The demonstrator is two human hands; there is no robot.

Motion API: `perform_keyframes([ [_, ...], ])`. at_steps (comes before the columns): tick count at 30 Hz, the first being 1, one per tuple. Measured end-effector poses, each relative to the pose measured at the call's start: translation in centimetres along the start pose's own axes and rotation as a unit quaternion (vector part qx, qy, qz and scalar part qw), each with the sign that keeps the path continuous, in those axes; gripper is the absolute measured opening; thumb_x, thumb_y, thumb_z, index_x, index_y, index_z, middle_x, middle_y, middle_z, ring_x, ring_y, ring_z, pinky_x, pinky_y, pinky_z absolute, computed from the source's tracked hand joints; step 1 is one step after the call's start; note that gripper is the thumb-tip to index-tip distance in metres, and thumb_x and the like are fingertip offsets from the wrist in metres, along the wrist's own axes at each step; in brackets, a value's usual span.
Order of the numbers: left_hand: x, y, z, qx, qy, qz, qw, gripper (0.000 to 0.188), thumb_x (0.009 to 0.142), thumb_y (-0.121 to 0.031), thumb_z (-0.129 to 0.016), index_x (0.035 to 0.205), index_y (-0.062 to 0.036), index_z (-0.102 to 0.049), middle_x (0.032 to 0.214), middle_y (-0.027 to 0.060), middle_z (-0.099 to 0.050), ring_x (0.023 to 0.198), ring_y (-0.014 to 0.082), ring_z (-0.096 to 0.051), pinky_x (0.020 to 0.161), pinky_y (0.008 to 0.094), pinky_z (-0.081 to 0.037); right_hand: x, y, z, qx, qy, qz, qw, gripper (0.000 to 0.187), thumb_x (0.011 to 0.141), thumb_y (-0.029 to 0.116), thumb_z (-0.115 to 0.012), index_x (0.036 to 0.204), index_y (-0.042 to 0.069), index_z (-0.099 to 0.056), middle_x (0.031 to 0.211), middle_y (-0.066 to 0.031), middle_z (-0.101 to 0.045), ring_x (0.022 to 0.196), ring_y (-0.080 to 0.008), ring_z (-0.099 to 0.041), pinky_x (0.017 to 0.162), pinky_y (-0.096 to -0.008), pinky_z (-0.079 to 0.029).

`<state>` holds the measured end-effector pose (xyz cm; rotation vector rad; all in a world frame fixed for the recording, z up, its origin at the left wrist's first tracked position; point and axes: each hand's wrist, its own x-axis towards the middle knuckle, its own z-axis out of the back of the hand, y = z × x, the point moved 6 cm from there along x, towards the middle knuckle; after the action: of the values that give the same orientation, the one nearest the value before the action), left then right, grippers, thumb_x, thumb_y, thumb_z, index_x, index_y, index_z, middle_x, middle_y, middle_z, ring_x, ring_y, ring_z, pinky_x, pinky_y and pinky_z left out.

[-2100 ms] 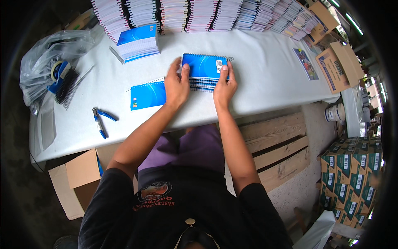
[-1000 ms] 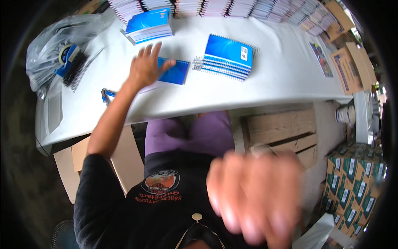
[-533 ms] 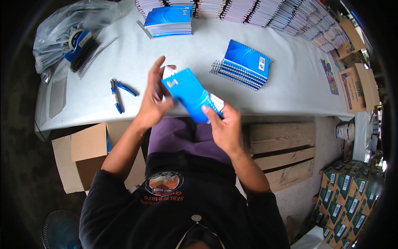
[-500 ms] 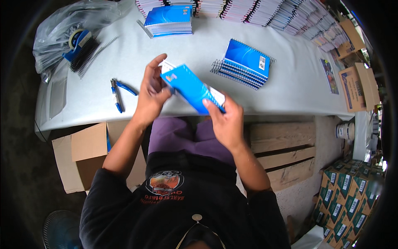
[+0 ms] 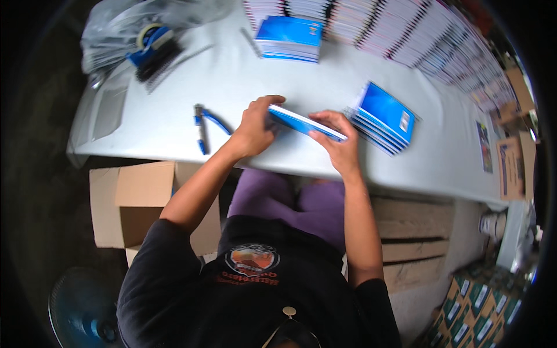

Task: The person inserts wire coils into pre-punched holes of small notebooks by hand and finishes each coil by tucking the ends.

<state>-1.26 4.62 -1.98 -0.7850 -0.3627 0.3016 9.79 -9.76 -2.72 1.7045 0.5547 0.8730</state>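
Presently, we find the right hand point(image 5: 341, 142) gripping one end of a blue pad point(image 5: 297, 121), thumb on the near side and fingers behind, while the left hand point(image 5: 255, 129) closes round the other end, its thumb hard to make out. We note the pad seen nearly edge-on, sloping down to the right, above the table point(image 5: 168, 113); whether it touches, we cannot tell. We judge the step in hand to be squaring the pad; the next move calls, in our view, for even pressure at both ends. Just beside the right hand stand stacked notebooks point(image 5: 384, 110). Leftward lie pliers point(image 5: 199, 129); farther off, coils point(image 5: 156, 64) and a blue stack point(image 5: 290, 32).
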Motion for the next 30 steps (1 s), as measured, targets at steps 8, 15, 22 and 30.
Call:
perform_keyframes([
  [8,7.1,15.5,17.7,0.463,-0.195,0.087,0.860,0.040,0.085,-0.033,-0.056,0.120,-0.0129,-0.054,0.111,0.0148,-0.056,0.107,0.0300,-0.049,0.090,0.0436,-0.037,-0.1,0.9,-0.7,-0.074,0.022,0.014,0.997,0.026,0.082,0.001,-0.062,0.108,-0.003,-0.062,0.101,-0.0092,-0.065,0.093,-0.0118,-0.059,0.083,-0.0245,-0.046],
  [15,6.7,12.1,15.2,0.376,-0.203,-0.047,0.903,0.017,0.086,-0.022,-0.059,0.098,-0.0113,-0.065,0.098,0.0064,-0.063,0.093,0.0252,-0.057,0.079,0.0370,-0.040,-0.2,1.0,0.0,-0.091,0.047,0.037,0.994,0.026,0.083,0.000,-0.059,0.109,-0.002,-0.061,0.104,-0.0086,-0.065,0.096,-0.0120,-0.059,0.085,-0.0250,-0.046],
  [22,2.4,0.3,6.8,-0.068,0.038,-0.024,0.997,0.032,0.097,-0.030,-0.042,0.093,-0.0021,-0.056,0.084,0.0043,-0.053,0.083,0.0128,-0.049,0.080,0.0285,-0.040,-0.4,0.9,0.5,-0.101,0.010,0.022,0.995,0.031,0.080,-0.003,-0.061,0.110,-0.001,-0.060,0.105,-0.0079,-0.064,0.095,-0.0114,-0.059,0.084,-0.0246,-0.046],
  [30,1.4,0.9,4.9,-0.032,0.105,0.053,0.993,0.034,0.096,-0.033,-0.046,0.086,-0.0022,-0.056,0.072,-0.0001,-0.049,0.069,0.0086,-0.043,0.066,0.0234,-0.038,-0.5,1.0,-0.2,-0.092,0.024,0.019,0.995,0.031,0.079,-0.006,-0.056,0.109,-0.001,-0.062,0.104,-0.0080,-0.065,0.090,-0.0094,-0.059,0.080,-0.0226,-0.046],
])
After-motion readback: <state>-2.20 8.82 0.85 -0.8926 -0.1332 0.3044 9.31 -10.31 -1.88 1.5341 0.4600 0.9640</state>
